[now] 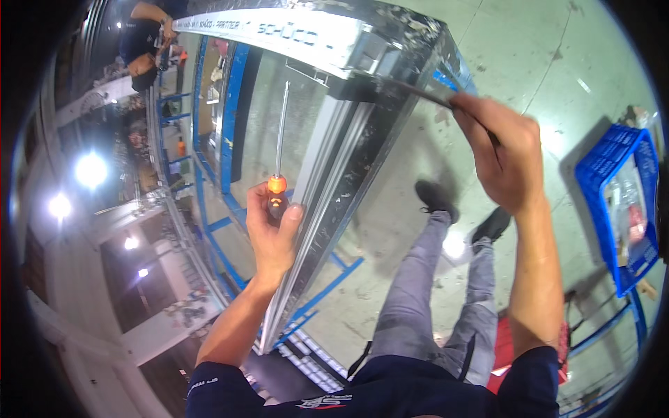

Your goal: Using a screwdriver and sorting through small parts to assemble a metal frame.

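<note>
In my left hand [272, 233] is a screwdriver [277, 182] with an orange and dark handle, its long metal shaft pointing up and away. My fingers are wrapped round the handle, close beside a metal frame profile [327, 150]. My right hand [503, 150] is closed round a thin, dark, flat metal tool [428, 95]; its exact kind is unclear. This tool reaches left to the corner [369, 80] of the frame, where its tip blends into the dark profile. White printed film [279, 33] covers the frame's far bar.
A blue plastic crate [605, 188] holding wrapped items stands at the right. Blue metal racking [233, 118] runs beneath and left of the frame. Another person [145, 42] is at the far left. Below are my legs [411, 279] and a red object [512, 348] on the floor side.
</note>
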`<state>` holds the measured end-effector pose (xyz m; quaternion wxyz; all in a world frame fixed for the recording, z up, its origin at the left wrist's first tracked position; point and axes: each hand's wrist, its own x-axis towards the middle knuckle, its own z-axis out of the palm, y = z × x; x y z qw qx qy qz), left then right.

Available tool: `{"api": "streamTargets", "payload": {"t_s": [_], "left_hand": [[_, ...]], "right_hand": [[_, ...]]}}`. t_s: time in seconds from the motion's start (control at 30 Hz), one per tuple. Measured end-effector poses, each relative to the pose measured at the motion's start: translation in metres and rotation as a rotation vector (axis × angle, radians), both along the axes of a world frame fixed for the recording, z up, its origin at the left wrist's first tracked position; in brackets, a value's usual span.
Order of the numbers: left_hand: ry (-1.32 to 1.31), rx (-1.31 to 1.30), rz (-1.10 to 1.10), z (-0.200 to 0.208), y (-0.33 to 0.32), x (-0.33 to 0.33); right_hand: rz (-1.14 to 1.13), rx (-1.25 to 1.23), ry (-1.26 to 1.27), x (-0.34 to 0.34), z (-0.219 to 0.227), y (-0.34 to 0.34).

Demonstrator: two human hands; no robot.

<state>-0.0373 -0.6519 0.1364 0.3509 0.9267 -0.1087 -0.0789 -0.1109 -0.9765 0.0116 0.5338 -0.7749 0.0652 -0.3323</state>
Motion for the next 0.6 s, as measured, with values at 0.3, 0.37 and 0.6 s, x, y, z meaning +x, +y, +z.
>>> {"api": "streamTargets", "payload": {"t_s": [0.3, 0.37, 0.6], "left_hand": [[0.132, 0.043, 0.029, 0.020, -0.014, 0.006], [0.114, 0.035, 0.013, 0.020, -0.012, 0.008], [0.114, 0.059, -0.001, 0.031, -0.007, 0.013]], "right_hand": [[0.047, -0.221, 0.345, 0.011, 0.111, 0.059], [0.001, -0.317, 0.520, 0.022, 0.117, 0.062], [-0.020, -0.499, 0.835, 0.022, 0.150, 0.099]]}}
